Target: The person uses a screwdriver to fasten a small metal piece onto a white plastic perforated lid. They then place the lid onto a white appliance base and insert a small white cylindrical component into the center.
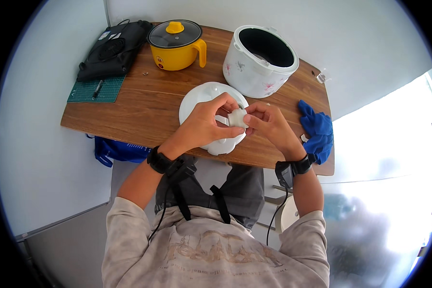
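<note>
Both my hands meet over a round white lid (pixel 192 103) near the table's front edge. Between them is a small whitish piece (pixel 236 118), roughly round with a notched edge; its exact kind does not show. My left hand (pixel 211 120) grips it from the left, thumb below and fingers above. From the right, the fingertips of my right hand (pixel 269 122) pinch its other side. Behind the lid stands a white rice cooker body (pixel 249 72) with a floral print, its top uncovered and its dark inside showing.
A yellow electric pot (pixel 175 56) with a glass lid stands at the back. To its left, a black device (pixel 113 50) lies by a green cutting mat (pixel 93 90) with a pen (pixel 98 89) on it. A blue cloth (pixel 317 127) hangs near the wooden table's (pixel 144 113) right edge.
</note>
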A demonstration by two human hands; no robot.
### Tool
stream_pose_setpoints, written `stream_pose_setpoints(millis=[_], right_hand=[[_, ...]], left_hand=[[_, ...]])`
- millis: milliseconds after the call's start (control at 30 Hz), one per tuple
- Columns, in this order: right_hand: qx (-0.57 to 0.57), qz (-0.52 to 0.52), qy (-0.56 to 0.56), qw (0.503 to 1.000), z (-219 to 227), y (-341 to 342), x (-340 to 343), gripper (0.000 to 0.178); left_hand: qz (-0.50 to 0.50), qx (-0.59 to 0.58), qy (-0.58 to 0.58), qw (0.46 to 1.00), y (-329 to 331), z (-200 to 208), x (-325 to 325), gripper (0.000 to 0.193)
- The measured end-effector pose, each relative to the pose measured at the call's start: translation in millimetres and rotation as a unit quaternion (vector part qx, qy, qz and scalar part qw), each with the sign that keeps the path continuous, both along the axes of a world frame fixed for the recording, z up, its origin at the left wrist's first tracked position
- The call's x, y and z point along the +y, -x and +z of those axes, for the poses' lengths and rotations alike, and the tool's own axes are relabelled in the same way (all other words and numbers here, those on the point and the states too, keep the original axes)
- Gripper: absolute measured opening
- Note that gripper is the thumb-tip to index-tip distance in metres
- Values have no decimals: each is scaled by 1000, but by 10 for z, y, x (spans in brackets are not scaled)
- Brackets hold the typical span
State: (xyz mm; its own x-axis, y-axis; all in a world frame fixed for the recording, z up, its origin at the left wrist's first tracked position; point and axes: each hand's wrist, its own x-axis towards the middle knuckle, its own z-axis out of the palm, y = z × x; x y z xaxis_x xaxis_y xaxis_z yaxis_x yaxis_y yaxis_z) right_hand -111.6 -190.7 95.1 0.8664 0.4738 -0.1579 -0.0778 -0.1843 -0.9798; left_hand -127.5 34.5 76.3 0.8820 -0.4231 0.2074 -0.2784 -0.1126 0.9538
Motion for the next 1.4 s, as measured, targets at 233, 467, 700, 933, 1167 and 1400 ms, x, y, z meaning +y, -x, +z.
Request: stream_pose_setpoints(millis=[233, 467, 700, 933, 1167, 1400], right_hand=[[-2, -5, -21, 1000, 43, 61, 23, 28], [-4, 0, -23, 1000, 84, 114, 25, 28], [11, 9, -39, 999, 63, 106, -10, 28], [-13, 1, -43, 999, 33, 129, -21, 29], [-46, -10, -15, 999, 23, 122, -32, 32], [-60, 13, -25, 998, 59, 112, -41, 38]], left_hand=[[-9, 5, 29, 1000, 15, -4, 27, 47], [-18, 10, 23, 1000, 40, 54, 25, 43], [-27, 21, 29, 999, 32, 27, 44, 44], [-40, 53, 32, 997, -48, -64, 97, 46], [-34, 81, 32, 996, -36, 9, 73, 49], [-32, 46, 26, 998, 10, 61, 69, 55]])
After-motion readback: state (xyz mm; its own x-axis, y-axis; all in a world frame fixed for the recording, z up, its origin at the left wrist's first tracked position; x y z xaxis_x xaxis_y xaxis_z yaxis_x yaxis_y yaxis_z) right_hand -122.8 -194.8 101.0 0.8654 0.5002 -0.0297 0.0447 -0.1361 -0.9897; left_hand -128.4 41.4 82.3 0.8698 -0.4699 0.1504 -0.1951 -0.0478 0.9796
